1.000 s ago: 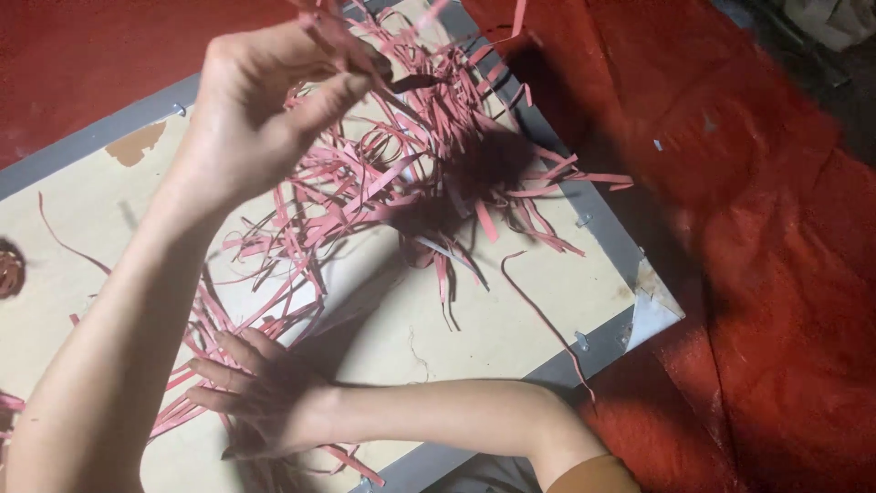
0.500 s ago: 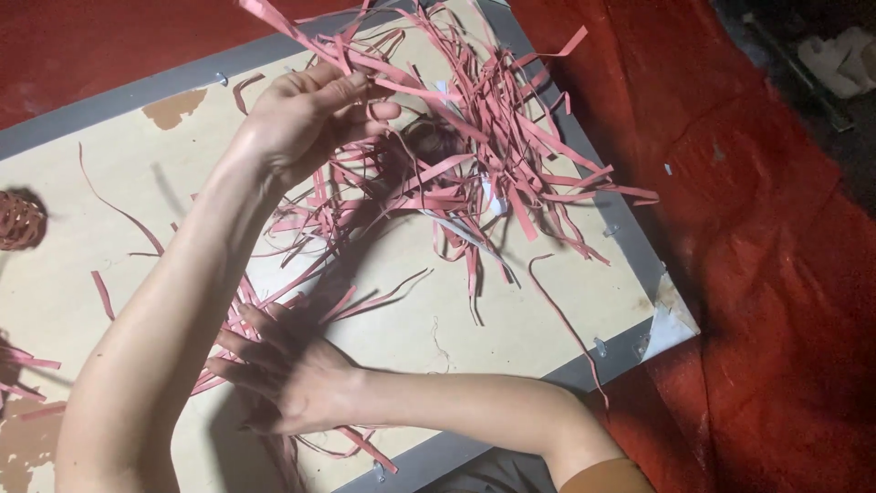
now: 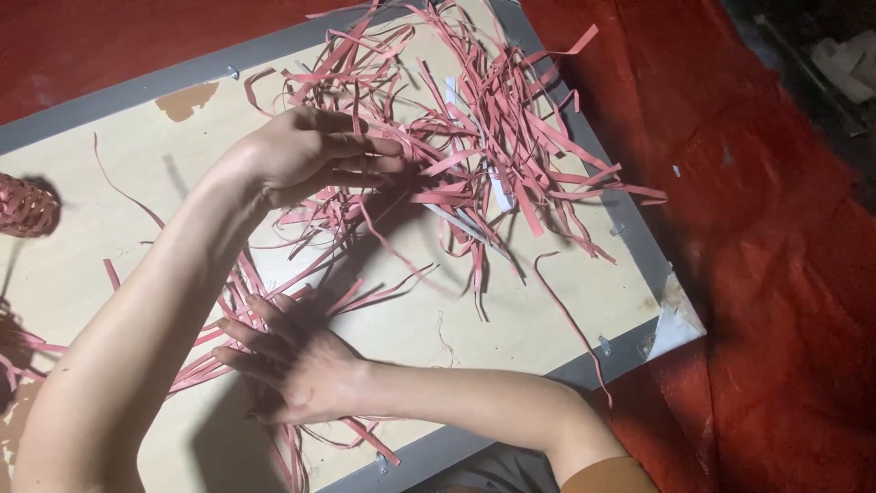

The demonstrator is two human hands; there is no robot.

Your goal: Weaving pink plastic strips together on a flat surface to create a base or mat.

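A tangle of thin pink strips [image 3: 493,137] lies on a beige board [image 3: 511,319] with a grey frame. My left hand [image 3: 310,157] reaches across over the near edge of the tangle, fingers stretched to the right with the thumb under them, pinching a few strips that trail down from it. My right hand [image 3: 292,365] crosses under my left arm and lies flat, fingers spread, pressing on the loose ends of several strips [image 3: 228,301] near the board's front edge.
A small woven pink piece [image 3: 26,205] sits at the board's left edge. More strip ends [image 3: 18,356] lie at the far left. Red cloth [image 3: 776,274] covers the floor around the board. The board's right corner [image 3: 675,324] is chipped white.
My left hand has come down from a raised position towards the board, and the lifted bundle of strips has spread out over the board's top right. My right hand stayed flat on the strip ends.
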